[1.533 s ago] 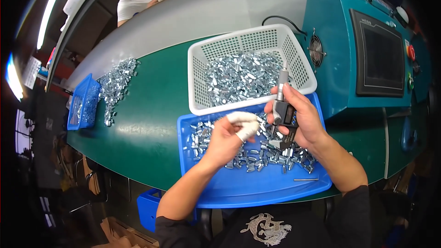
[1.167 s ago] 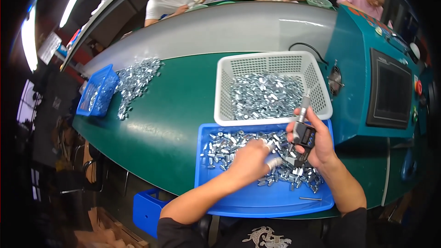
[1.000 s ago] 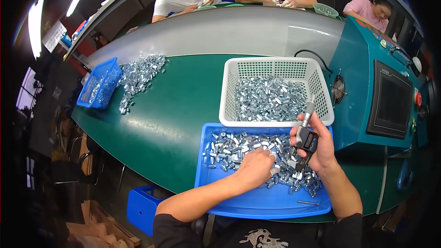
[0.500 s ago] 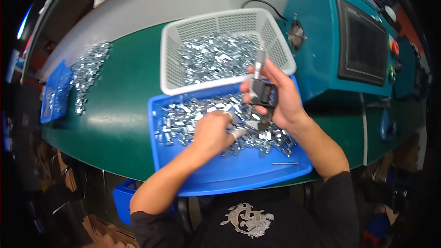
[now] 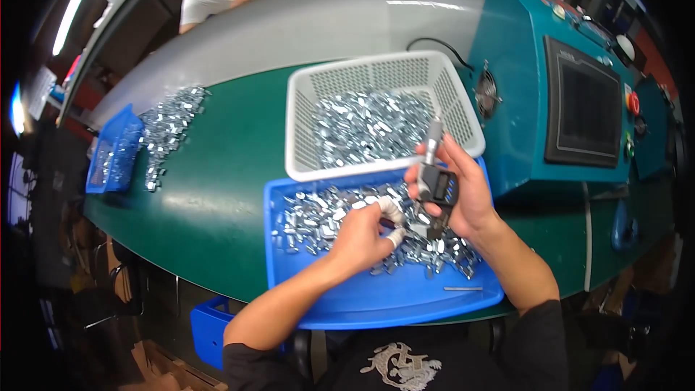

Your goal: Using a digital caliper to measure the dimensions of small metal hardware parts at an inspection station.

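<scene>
My right hand (image 5: pixel 470 195) is wrapped round a digital micrometer (image 5: pixel 439 182) with a dark body and small display, its silver thimble pointing up and away. My left hand (image 5: pixel 358 237) is beside the micrometer's lower frame, with pale covers on thumb and forefinger. Those two fingers curl toward each other; whatever is between them is too small to make out. Both hands are above a blue tray (image 5: pixel 376 308), where many small shiny metal pieces (image 5: pixel 315 221) lie loose. A thin metal rod (image 5: pixel 462 289) rests at the tray's near right.
Behind the tray stands a white perforated basket (image 5: pixel 295 127) heaped with similar metal pieces. A teal machine (image 5: pixel 517 94) with a dark screen is at the right. Far left, more pieces (image 5: pixel 174 127) lie by a small blue bin (image 5: pixel 101 166). Other people sit across the grey divider (image 5: pixel 347 18).
The view has tilted up, bringing more of the people across into sight. My left fingers have lifted from among the pieces and curled beside the micrometer. My right hand keeps its grip.
</scene>
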{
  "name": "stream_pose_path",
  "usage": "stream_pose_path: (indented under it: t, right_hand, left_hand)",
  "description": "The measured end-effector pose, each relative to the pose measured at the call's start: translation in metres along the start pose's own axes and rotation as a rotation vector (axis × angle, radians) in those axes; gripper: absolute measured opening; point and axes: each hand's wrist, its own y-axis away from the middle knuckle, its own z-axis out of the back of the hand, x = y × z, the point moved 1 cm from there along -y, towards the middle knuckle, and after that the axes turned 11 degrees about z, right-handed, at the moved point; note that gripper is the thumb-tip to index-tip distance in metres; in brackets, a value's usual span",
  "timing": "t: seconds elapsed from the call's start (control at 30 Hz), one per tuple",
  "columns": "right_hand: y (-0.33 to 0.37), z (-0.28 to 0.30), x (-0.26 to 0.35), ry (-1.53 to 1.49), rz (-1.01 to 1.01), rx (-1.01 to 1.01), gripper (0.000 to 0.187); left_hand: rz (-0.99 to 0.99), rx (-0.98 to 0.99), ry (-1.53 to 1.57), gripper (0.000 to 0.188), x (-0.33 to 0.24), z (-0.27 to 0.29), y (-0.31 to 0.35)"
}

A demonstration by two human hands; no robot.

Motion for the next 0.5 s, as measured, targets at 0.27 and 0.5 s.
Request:
stream_pose_path:
  t: [0.27, 0.5]
  right_hand:
    - [-0.001, -0.006, 0.003, 0.022, 0.013, 0.02, 0.043]
    - [-0.004, -0.005, 0.001, 0.017, 0.007, 0.002, 0.043]
  left_hand:
    - [-0.004, 0.018, 0.267, 0.015, -0.004, 0.004, 0.002]
    - [-0.001, 0.09, 0.568, 0.023, -0.009, 0.009, 0.002]
